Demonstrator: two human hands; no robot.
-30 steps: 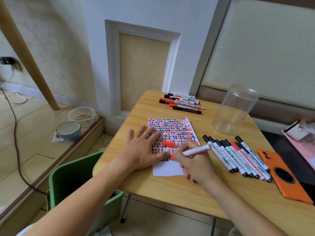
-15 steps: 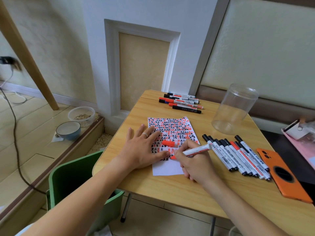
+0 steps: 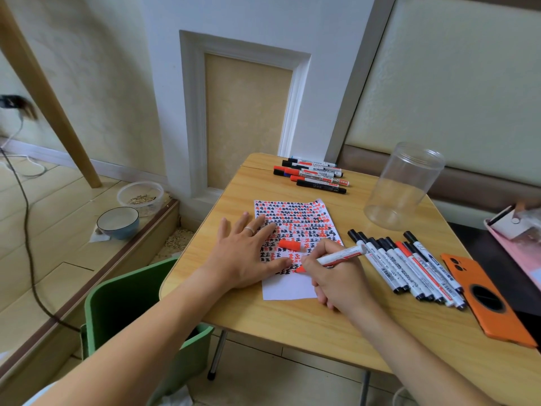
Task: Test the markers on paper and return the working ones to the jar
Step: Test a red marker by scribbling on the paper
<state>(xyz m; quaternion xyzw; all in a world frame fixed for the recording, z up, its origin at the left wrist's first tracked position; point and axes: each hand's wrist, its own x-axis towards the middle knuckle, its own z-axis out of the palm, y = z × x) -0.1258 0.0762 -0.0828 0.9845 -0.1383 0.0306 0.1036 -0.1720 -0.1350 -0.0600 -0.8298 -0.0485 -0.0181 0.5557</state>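
on the left of the pale wooden bench [image 3: 292,323] the left hand [image 3: 248,254] lies flat with its fingers released and spread, pressing down the white sheet of paper [image 3: 288,290] already crowded with red and black test marks. just right of that hand a loose orange-red cap [image 3: 289,245] rests on the paper. next, the right hand [image 3: 336,276] has its fingers grasping a white-barrelled red marker [image 3: 339,255] in a writing hold, the tip down on the paper near the lowest written row. this looks like the testing step, with one marker in mid-trial. further right a row of capped black and red markers [image 3: 409,268] lies side by side on the bench, and a second smaller group of capped markers [image 3: 313,175] sits at the far edge. the clear plastic jar [image 3: 404,186] stands well apart at the far right and appears to hold nothing. if the mark shows, the next move would call for fetching the cap, closing the marker, and reaching across the row to drop it in the jar.
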